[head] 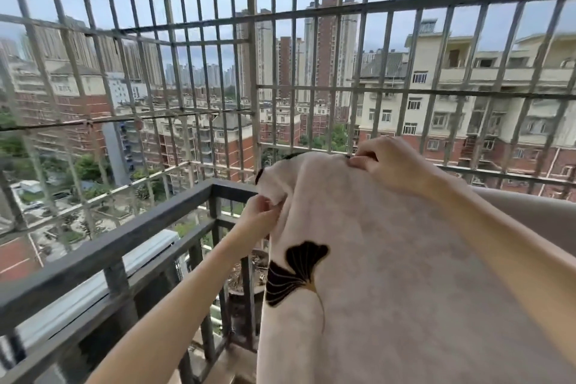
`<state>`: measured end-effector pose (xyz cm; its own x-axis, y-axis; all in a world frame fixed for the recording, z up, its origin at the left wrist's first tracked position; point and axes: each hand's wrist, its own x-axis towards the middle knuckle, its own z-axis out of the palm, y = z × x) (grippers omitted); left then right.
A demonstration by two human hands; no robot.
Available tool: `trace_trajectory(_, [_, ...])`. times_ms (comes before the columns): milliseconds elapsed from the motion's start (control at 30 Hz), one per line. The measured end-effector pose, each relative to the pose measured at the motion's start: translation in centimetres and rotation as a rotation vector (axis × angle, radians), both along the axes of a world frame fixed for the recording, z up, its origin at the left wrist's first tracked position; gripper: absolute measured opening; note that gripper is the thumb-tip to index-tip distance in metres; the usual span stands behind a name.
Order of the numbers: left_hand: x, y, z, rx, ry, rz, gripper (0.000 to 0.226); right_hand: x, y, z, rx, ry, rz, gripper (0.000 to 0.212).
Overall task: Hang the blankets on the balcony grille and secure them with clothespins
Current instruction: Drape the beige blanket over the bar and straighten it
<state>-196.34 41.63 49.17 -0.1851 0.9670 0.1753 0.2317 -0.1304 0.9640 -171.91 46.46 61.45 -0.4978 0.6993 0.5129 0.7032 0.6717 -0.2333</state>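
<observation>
Both hands pinch the top edge of the blanket (389,259), held up near the railing (124,237) by the grille (252,72): left hand (261,215) grip lower, right hand (386,162) grip higher.

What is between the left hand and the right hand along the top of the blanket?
In the head view, only the bunched top edge of the cream blanket with dark ginkgo-leaf print spans between the left hand and right hand; no clothespin shows.

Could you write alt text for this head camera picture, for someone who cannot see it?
Two bare hands, left hand and right hand, grip the top edge of a cream blanket with dark ginkgo leaves, beside the balcony grille. Apartment towers stand beyond.
</observation>
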Motion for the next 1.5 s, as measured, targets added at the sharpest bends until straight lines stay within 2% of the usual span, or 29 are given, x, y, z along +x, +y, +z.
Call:
trace_trajectory(67, [-0.6, -0.7, 0.2, 0.034, -0.026, 0.057, 0.013, 0.1, -0.2, 0.0, 0.007, 0.015, -0.006, 0.024])
trace_trajectory(200, [-4.3, -3.4, 0.3, 0.104, -0.127, 0.089, 0.059, 0.0, -0.6, 0.1, 0.067, 0.041, -0.005, 0.023])
trace_trajectory(267, [-6.1, -4.4, 1.1, 0.162, -0.139, 0.093, 0.069, -0.3, -0.7, 0.0, 0.113, 0.024, -0.008, 0.023])
trace_trajectory(367, [-7.1, -4.7, 3.9, 0.285, -0.353, 0.09, 0.036, -0.5, -0.6, 0.3, 0.201, 0.066, 0.0, 0.019])
trace_trajectory(433, [-6.9, -4.2, 5.6, 0.33, -0.495, 0.039, 0.026, -0.5, -0.4, 0.8, 0.254, 0.122, -0.012, 0.017])
trace_trajectory(500, [-6.7, -3.4, 5.6, 0.276, -0.563, -0.027, 0.031, -0.4, -0.1, 1.0, 0.267, 0.156, -0.036, 0.018])
trace_trajectory(567, [-6.7, -2.4, 3.7, 0.111, -0.585, -0.098, 0.024, -0.3, 0.0, 0.6, 0.248, 0.147, -0.066, 0.021])
trace_trajectory(600, [-6.8, -1.9, 2.0, 0.017, -0.526, -0.119, 0.018, -0.3, 0.0, 0.3, 0.214, 0.13, -0.072, 0.021])
trace_trajectory(700, [-5.9, -2.6, -3.2, -0.318, -0.081, -0.287, 0.015, -0.3, -0.3, -0.4, 0.118, 0.102, -0.053, 0.017])
trace_trajectory(733, [-5.0, -2.7, -4.3, -0.397, -0.031, -0.378, 0.014, -0.3, -0.4, -0.5, 0.103, 0.092, -0.054, 0.017])
trace_trajectory(800, [-3.5, -3.2, -4.1, -0.446, -0.036, -0.424, 0.009, -0.3, -0.4, -0.5, 0.085, 0.077, -0.059, 0.017])
trace_trajectory(867, [-2.6, -2.5, -3.5, -0.368, -0.01, -0.351, 0.003, -0.2, -0.3, -0.5, 0.067, 0.072, -0.067, 0.016])
trace_trajectory(967, [-1.1, -2.7, -1.8, -0.269, 0.048, -0.216, 0.017, -0.3, -0.5, -0.4, 0.033, 0.068, -0.082, 0.016])
trace_trajectory(1133, [2.3, -3.2, 0.8, 0.032, 0.149, -0.206, 0.031, -0.3, -1.1, -0.1, 0.019, 0.05, -0.074, 0.018])
trace_trajectory(1200, [2.0, -3.7, 1.3, 0.092, 0.154, -0.127, 0.026, -0.2, -1.5, 0.3, 0.073, 0.097, -0.093, 0.016])
trace_trajectory(1300, [-0.3, -2.3, 0.9, 0.17, 0.207, 0.057, 0.035, -0.1, -1.9, 1.2, 0.22, 0.163, -0.116, 0.014])
trace_trajectory(1367, [-1.9, -2.3, 2.0, 0.186, 0.27, 0.175, 0.026, -0.2, -1.9, 1.8, 0.279, 0.218, -0.122, 0.015])
trace_trajectory(1433, [-4.3, -3.5, 4.6, 0.239, 0.206, 0.214, 0.023, 0.0, -1.8, 2.7, 0.323, 0.317, -0.146, 0.017])
trace_trajectory(1500, [-7.0, -5.3, 8.0, 0.328, 0.057, 0.351, 0.037, 0.9, -1.5, 4.1, 0.32, 0.414, -0.196, 0.022])
